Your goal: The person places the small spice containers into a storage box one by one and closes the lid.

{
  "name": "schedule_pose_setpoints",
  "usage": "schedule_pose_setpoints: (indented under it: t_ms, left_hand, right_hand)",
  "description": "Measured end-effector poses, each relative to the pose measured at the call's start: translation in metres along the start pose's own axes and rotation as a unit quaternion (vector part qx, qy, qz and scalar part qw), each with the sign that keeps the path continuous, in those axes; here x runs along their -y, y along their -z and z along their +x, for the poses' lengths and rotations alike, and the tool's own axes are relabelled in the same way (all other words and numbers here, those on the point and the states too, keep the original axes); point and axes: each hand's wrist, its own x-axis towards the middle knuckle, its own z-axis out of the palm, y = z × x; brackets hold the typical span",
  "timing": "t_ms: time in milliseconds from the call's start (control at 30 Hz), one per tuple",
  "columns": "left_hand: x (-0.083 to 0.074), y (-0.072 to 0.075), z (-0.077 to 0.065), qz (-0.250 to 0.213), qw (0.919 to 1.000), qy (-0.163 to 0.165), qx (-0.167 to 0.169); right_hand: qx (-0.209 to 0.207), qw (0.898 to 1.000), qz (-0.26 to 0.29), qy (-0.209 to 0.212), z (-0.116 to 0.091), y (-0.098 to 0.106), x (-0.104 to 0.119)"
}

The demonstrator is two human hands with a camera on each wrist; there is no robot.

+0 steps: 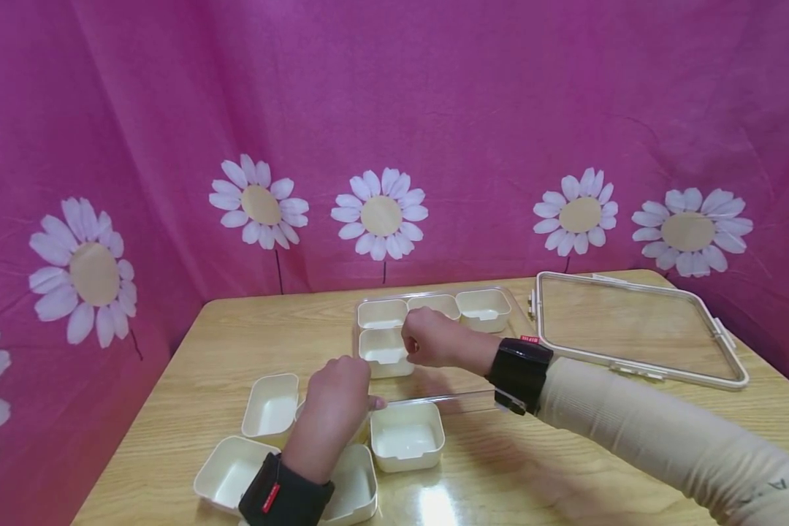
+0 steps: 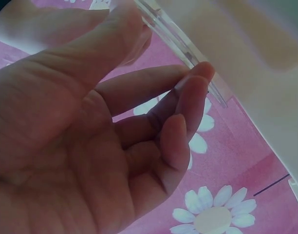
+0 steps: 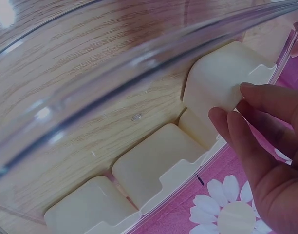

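A clear box [image 1: 460,399] lies on the table with several small cream containers along its far side. My right hand [image 1: 437,337] reaches into it and pinches a cream container [image 1: 384,349] by its edge, in the second row. In the right wrist view, thumb and fingertips meet on the rim of this container [image 3: 227,73]. My left hand [image 1: 337,398] holds the near rim of the box at its left corner. In the left wrist view, its curled fingers lie against the clear rim [image 2: 176,41], and part of the grip is hidden.
Outside the box, several cream containers stand at the near left, among them one in front of the rim [image 1: 408,436] and one at the left [image 1: 271,405]. A clear lid with a pale frame [image 1: 631,321] lies at the right. Behind the table [image 1: 230,336] hangs a flowered pink curtain [image 1: 473,109].
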Motion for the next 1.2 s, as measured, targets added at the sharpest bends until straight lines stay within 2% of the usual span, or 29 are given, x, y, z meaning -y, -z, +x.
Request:
schedule_pose_setpoints:
  t_ms: [533, 867, 1100, 1200]
  left_hand:
    - [-0.003, -0.001, -0.001, -0.007, 1.0000, -0.003, 0.005]
    - [-0.004, -0.001, -0.001, -0.011, 0.9999, 0.001, 0.013]
    - [-0.003, 0.000, -0.001, -0.010, 0.9998, 0.001, 0.018]
    - [-0.003, 0.001, 0.000, -0.007, 0.9998, 0.002, 0.018]
  right_hand:
    - [0.013, 1.000, 0.012, -0.025, -0.005, 0.002, 0.003]
    - [0.011, 0.999, 0.033, -0.006, -0.006, 0.004, -0.001]
    - [-0.012, 0.998, 0.061, 0.005, -0.018, 0.021, 0.005]
    - [-0.025, 0.995, 0.091, 0.016, -0.029, 0.031, 0.011]
